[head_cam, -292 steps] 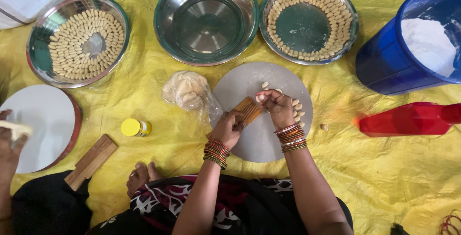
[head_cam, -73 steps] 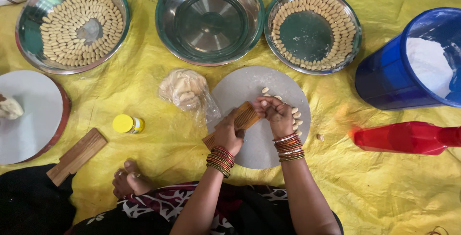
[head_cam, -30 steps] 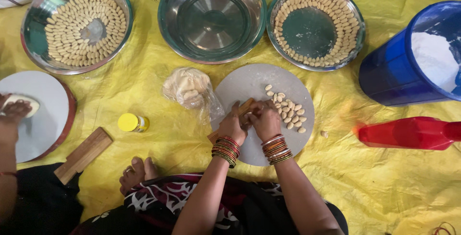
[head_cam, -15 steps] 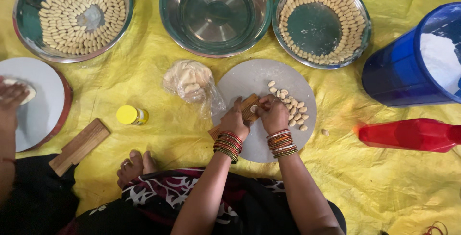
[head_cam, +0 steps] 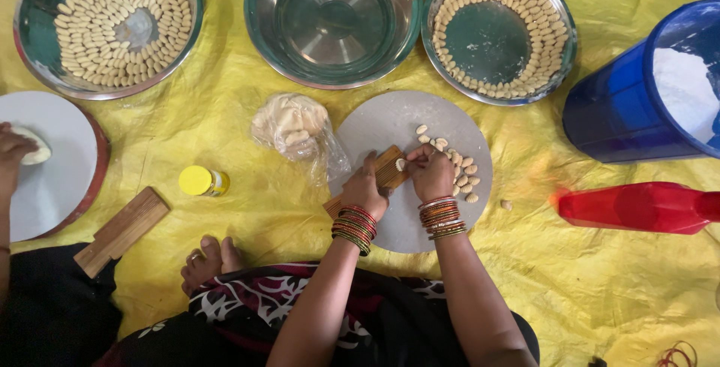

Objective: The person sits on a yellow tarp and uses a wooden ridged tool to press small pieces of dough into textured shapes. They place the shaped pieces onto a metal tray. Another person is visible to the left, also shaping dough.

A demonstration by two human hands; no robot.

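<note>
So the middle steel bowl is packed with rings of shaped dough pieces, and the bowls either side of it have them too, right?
Not quite. The head view shows the middle steel bowl holds no dough pieces. The left bowl and the right bowl do hold shaped pieces laid in rings, as you said.

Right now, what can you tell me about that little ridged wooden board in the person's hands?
The small ridged brown wooden board is a flat, roughly rectangular paddle with fine grooves on its face. It lies tilted on the round grey work disc, with its handle end pointing toward the person. The left hand covers its lower part and steadies it, while the right hand presses a small pale dough piece at its upper edge.
</note>
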